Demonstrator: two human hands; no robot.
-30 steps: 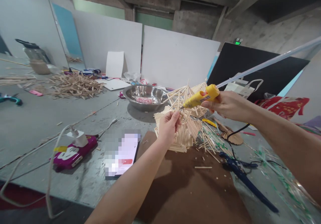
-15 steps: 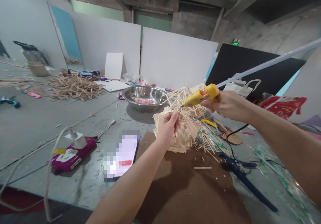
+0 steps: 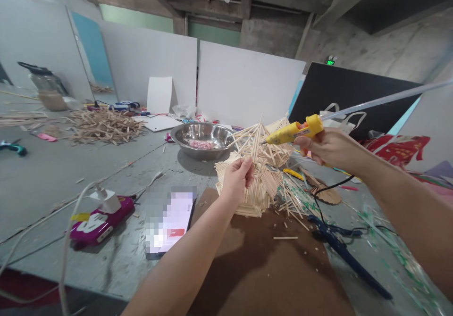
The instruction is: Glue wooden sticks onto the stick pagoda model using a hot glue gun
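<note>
My left hand [image 3: 236,178] pinches the thin wooden sticks at the front of a stick-built model [image 3: 260,165] that stands on the brown board [image 3: 269,269]. My right hand [image 3: 329,147] grips a yellow glue gun [image 3: 295,130], its nozzle pointing left toward the model's peak but held a little off it. A long clear glue stick [image 3: 385,100] sticks out from the gun's back toward the upper right. The gun's black cord [image 3: 327,188] hangs down below my wrist.
A steel bowl [image 3: 203,139] with something pink stands behind the model. A phone [image 3: 170,221] and a magenta power bank with a white plug [image 3: 101,217] lie at the left front. Blue-handled tool [image 3: 348,254] and loose sticks lie right; a stick pile [image 3: 102,127] sits far left.
My right hand has drawn the glue gun to the right and slightly up, away from the sticks. My left hand keeps its pinch on the model.
</note>
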